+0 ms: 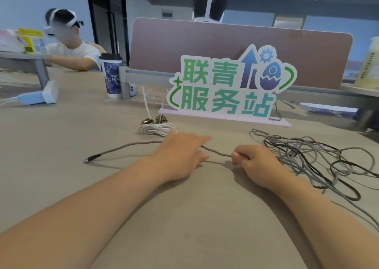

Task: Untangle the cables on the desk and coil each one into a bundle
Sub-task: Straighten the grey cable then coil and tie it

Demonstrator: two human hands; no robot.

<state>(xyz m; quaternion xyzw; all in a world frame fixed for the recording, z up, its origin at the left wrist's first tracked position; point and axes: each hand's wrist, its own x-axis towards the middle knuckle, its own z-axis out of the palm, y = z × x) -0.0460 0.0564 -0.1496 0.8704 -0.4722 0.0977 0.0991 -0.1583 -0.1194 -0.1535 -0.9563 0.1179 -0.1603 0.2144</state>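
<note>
While the right hand [255, 164] pinches one grey braided cable [127, 145], the left hand [180, 156] lies flat over it; it runs sideways, plug pointing left, before the standing sign [225, 88], beside two coiled bundles [155, 125] and one tangle [311, 156].

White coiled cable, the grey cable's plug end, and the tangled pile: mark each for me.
white coiled cable [155, 128], head view, on the middle of its loops.
grey cable's plug end [92, 158], head view, on the dark connector.
tangled pile [307, 156], head view, on crossing strands mid-heap.
</note>
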